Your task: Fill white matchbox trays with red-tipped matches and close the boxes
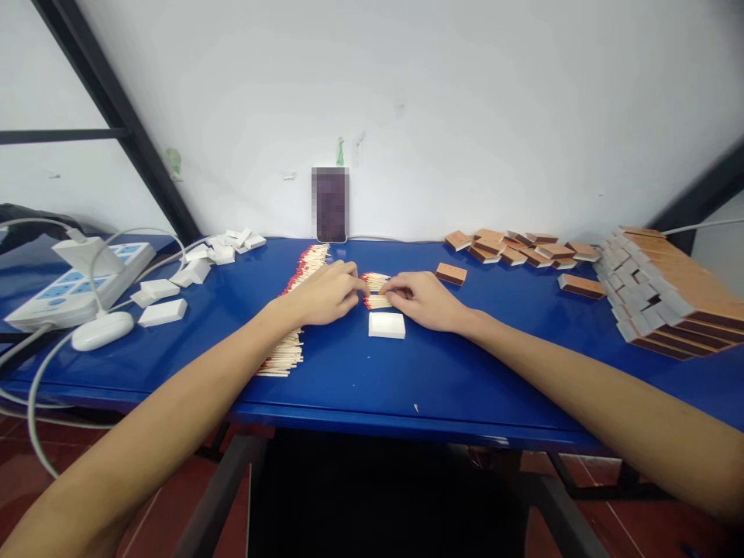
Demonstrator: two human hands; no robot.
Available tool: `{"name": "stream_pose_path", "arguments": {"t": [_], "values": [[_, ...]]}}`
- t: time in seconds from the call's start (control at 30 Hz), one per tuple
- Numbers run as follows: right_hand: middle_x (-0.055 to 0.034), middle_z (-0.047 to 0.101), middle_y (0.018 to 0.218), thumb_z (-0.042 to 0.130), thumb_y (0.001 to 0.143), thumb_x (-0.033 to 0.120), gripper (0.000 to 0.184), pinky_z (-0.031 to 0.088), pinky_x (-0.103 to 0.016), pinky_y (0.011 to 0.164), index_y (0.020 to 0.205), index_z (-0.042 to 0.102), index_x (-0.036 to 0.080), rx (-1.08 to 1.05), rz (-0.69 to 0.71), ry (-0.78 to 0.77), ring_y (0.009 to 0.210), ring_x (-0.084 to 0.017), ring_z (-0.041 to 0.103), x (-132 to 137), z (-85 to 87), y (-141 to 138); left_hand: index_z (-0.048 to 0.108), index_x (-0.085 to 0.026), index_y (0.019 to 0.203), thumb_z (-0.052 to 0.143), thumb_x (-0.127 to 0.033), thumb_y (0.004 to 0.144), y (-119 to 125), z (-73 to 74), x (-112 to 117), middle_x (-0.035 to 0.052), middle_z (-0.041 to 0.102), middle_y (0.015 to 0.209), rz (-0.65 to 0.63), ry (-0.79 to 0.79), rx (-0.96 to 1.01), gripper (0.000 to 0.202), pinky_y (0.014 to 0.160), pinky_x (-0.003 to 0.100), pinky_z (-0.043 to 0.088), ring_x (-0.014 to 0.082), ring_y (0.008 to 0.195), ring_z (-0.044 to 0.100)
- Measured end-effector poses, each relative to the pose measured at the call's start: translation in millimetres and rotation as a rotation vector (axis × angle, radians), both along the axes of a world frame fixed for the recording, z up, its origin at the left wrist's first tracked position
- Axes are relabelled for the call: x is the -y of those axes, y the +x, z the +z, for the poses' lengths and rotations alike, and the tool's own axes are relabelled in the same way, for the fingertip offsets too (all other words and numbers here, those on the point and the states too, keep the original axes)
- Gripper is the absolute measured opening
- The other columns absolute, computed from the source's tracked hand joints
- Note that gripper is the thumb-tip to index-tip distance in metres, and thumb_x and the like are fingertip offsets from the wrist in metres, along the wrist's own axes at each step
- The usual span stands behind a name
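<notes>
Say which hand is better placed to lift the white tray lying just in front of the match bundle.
Right, probably. The right hand lies closest to the white tray, with bare table between. The left hand sits farther off, beside the match row; both pinch the match bundle.

Tray (387, 325) lies before match bundle (377, 291), between both hands

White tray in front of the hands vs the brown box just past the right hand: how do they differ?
The white tray is plain white; the brown box has a tan top and dark side. The tray lies nearest the table's front edge, between the left hand and right hand; the box lies farther back, right of them. Both are small, flat, untouched, on the blue table.
</notes>
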State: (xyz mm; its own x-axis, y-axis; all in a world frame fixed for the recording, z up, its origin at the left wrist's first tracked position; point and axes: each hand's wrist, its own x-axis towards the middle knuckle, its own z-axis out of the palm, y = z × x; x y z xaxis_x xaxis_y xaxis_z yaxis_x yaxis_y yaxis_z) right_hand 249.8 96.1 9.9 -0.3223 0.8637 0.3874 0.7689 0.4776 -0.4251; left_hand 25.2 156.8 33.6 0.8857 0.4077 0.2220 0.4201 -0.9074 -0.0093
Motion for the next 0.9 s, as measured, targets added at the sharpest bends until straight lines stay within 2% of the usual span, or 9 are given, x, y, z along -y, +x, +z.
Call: {"name": "stream_pose_path", "arguments": {"t": [0.27,0.47,0.73,0.9], "values": [[-0.0031,0.069,0.076,0.052,0.087,0.02,0.023,0.037,-0.026,0.063,0.089,0.075,0.015,-0.031,0.043,-0.001,0.061,-0.012,0.052,1.7,0.2,0.7,0.07,-0.022,0.106,0.044,-0.013,0.093,2.0,1.3,2.2,0.0075,0.056,0.099,-0.002,0.032,-0.008,0.031,0.086,0.039,0.042,0.0249,0.09,0.054],[0.0012,0.059,0.06,0.052,0.086,0.02,0.027,0.035,-0.025,0.058,0.096,0.076,0.014,-0.046,-0.021,-0.006,0.054,-0.011,0.046,1.7,0.9,-0.9,0.067,-0.018,0.114,0.043,-0.015,0.094,2.4,6.5,5.9,0.0095,0.056,0.096,0.065,0.079,-0.018,0.032,0.084,0.04,0.043,0.0269,0.09,0.054],[-0.0036,0.068,0.074,0.051,0.087,0.018,0.031,0.038,-0.026,0.063,0.101,0.078,0.015,0.009,-0.039,0.019,0.062,-0.013,0.054,0.2,0.3,-0.1,0.07,-0.015,0.113,0.044,-0.016,0.093,1.7,6.7,5.3,0.0114,0.058,0.097,0.121,0.118,-0.051,0.033,0.084,0.041,0.043,0.0281,0.091,0.054],[-0.0034,0.068,0.074,0.051,0.087,0.017,0.032,0.038,-0.026,0.063,0.102,0.079,0.016,0.018,-0.039,0.018,0.062,-0.013,0.054,0.7,1.2,-0.6,0.07,-0.016,0.114,0.044,-0.016,0.093,1.8,4.9,3.5,0.0106,0.057,0.096,0.118,0.123,-0.071,0.033,0.084,0.041,0.044,0.0279,0.091,0.055]]}}
